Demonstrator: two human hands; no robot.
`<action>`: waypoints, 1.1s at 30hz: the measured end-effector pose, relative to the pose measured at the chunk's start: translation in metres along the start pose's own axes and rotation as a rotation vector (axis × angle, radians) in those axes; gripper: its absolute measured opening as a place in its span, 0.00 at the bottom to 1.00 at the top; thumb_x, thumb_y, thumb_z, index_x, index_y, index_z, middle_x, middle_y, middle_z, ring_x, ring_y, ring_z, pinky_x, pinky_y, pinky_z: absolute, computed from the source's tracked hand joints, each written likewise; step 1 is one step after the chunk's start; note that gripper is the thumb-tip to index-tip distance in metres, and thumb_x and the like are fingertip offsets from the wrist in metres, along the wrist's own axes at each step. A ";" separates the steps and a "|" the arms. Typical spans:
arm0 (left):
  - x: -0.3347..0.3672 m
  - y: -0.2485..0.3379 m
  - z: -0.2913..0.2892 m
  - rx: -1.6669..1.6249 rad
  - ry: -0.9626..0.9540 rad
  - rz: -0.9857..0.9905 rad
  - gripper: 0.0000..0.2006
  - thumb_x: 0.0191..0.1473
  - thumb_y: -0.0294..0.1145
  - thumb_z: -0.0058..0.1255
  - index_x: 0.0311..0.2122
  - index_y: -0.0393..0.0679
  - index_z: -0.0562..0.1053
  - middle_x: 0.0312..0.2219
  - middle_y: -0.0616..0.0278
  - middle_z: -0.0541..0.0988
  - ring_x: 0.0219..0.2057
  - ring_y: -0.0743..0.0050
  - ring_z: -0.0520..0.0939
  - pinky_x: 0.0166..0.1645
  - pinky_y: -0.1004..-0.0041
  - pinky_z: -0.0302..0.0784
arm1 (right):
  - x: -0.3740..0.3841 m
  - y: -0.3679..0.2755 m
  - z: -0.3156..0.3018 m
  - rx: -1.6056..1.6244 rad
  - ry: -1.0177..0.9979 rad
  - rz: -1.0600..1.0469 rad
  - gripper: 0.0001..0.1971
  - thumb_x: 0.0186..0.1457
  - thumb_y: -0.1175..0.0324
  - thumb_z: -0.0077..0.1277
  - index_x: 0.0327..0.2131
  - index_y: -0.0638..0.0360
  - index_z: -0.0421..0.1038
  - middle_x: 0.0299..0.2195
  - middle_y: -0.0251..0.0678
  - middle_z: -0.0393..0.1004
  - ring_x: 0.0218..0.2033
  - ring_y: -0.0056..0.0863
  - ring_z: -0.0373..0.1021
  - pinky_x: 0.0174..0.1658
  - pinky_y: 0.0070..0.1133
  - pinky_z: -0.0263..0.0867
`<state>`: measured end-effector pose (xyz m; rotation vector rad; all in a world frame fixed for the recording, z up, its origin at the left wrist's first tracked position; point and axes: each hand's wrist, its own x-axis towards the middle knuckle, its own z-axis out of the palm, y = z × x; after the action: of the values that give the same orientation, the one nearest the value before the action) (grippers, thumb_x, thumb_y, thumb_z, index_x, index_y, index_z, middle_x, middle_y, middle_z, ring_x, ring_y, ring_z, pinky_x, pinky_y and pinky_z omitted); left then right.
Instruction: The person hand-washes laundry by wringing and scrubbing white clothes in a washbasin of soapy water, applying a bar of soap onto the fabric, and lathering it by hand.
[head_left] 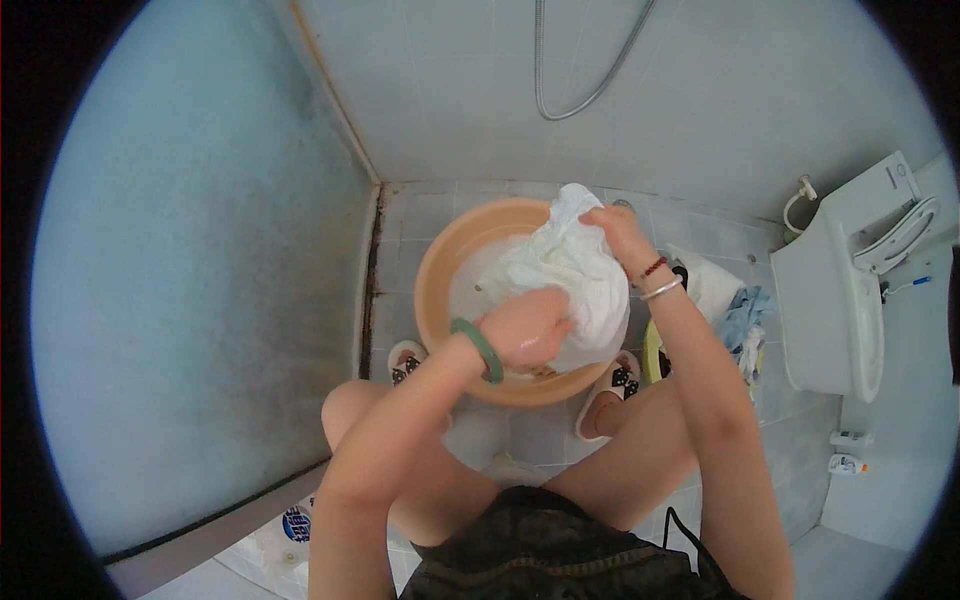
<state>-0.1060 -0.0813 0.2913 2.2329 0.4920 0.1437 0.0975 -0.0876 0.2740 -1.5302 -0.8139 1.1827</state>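
Observation:
A wide orange-tan basin (pixel 433 290) stands on the tiled floor between my feet, with cloudy, sudsy-looking water in it. A bunched white cloth (pixel 560 255) is lifted partly out of the basin and spreads over its right rim; which garment it is, if any, I cannot tell. My right hand (pixel 620 238) grips the cloth's upper right edge, thumb on top. Lower down, over the middle of the basin, my left hand (pixel 528 330) is closed against the same cloth, its knuckles wet. Its fingertips are partly hidden.
Beyond the right rim, a yellow container (pixel 654 352) and a heap of clothes (pixel 742 315) sit on the floor. Farther right is a white toilet (pixel 830 310), with bottles (pixel 850 464) nearby. A frosted glass panel (pixel 200 250) rises at left; a shower hose (pixel 541 70) hangs ahead.

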 end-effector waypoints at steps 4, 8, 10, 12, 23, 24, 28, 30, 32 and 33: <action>0.006 -0.028 0.017 0.146 -0.033 -0.240 0.10 0.47 0.28 0.45 0.34 0.34 0.69 0.31 0.41 0.74 0.35 0.43 0.75 0.41 0.59 0.69 | -0.007 0.008 -0.007 0.062 -0.089 -0.066 0.12 0.37 0.72 0.46 0.29 0.67 0.71 0.24 0.29 0.71 0.25 0.20 0.67 0.30 0.17 0.63; 0.024 -0.053 -0.008 0.175 0.370 -0.187 0.12 0.46 0.27 0.46 0.37 0.33 0.68 0.30 0.42 0.75 0.33 0.43 0.76 0.40 0.58 0.71 | -0.034 -0.010 -0.006 0.327 -0.094 -0.251 0.14 0.33 0.75 0.43 0.28 0.70 0.70 0.26 0.34 0.72 0.29 0.23 0.68 0.34 0.19 0.64; 0.025 -0.031 -0.032 0.239 0.620 0.086 0.17 0.47 0.31 0.49 0.41 0.33 0.66 0.31 0.46 0.75 0.35 0.50 0.76 0.39 0.62 0.71 | -0.051 -0.031 -0.007 0.489 -0.050 -0.299 0.15 0.33 0.76 0.42 0.30 0.70 0.70 0.28 0.37 0.72 0.31 0.25 0.69 0.36 0.20 0.65; 0.027 -0.017 -0.035 -0.004 0.545 0.063 0.19 0.47 0.34 0.51 0.44 0.35 0.67 0.32 0.49 0.75 0.36 0.54 0.76 0.41 0.64 0.70 | -0.062 -0.052 -0.004 0.696 -0.022 -0.357 0.19 0.33 0.76 0.41 0.35 0.72 0.67 0.33 0.41 0.72 0.34 0.30 0.69 0.40 0.23 0.65; 0.030 -0.024 -0.037 0.002 0.434 0.114 0.18 0.47 0.38 0.54 0.43 0.41 0.71 0.29 0.62 0.74 0.35 0.70 0.74 0.41 0.73 0.68 | -0.046 -0.040 -0.004 0.593 -0.050 -0.375 0.03 0.42 0.78 0.50 0.23 0.57 0.68 0.22 0.28 0.71 0.24 0.18 0.67 0.30 0.15 0.63; 0.030 -0.025 -0.037 -0.257 0.355 0.061 0.17 0.47 0.36 0.53 0.42 0.41 0.71 0.30 0.64 0.74 0.36 0.73 0.74 0.42 0.74 0.68 | -0.043 -0.038 -0.007 0.573 -0.076 -0.404 0.06 0.42 0.79 0.50 0.20 0.56 0.66 0.20 0.25 0.68 0.21 0.17 0.65 0.29 0.15 0.63; 0.027 -0.032 -0.047 -0.808 0.114 -0.070 0.16 0.49 0.33 0.47 0.44 0.41 0.70 0.39 0.64 0.72 0.35 0.78 0.71 0.41 0.77 0.67 | -0.023 -0.018 -0.021 0.431 -0.049 -0.412 0.09 0.44 0.77 0.50 0.19 0.54 0.60 0.20 0.23 0.64 0.22 0.15 0.62 0.29 0.15 0.62; 0.029 -0.028 -0.042 -0.917 0.194 -0.058 0.15 0.49 0.30 0.47 0.43 0.39 0.70 0.36 0.66 0.74 0.36 0.79 0.72 0.43 0.78 0.67 | -0.016 -0.010 -0.020 0.474 -0.087 -0.366 0.04 0.46 0.74 0.48 0.26 0.55 0.64 0.26 0.28 0.66 0.28 0.18 0.64 0.33 0.17 0.63; 0.030 -0.024 -0.038 -1.028 0.282 -0.050 0.13 0.48 0.28 0.47 0.42 0.38 0.71 0.33 0.68 0.75 0.37 0.80 0.73 0.44 0.79 0.67 | -0.014 -0.008 -0.015 0.515 -0.131 -0.316 0.07 0.48 0.71 0.46 0.34 0.57 0.67 0.32 0.32 0.68 0.34 0.21 0.66 0.37 0.19 0.64; 0.027 -0.019 -0.041 -1.129 0.298 -0.059 0.13 0.49 0.27 0.45 0.41 0.37 0.70 0.33 0.67 0.75 0.37 0.80 0.73 0.44 0.78 0.67 | -0.019 -0.017 -0.005 0.507 -0.097 -0.159 0.12 0.51 0.66 0.45 0.39 0.58 0.66 0.36 0.34 0.68 0.38 0.22 0.66 0.40 0.20 0.64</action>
<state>-0.0980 -0.0307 0.3025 1.0914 0.4640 0.5708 0.0978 -0.1012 0.2961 -0.9840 -0.6223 1.2358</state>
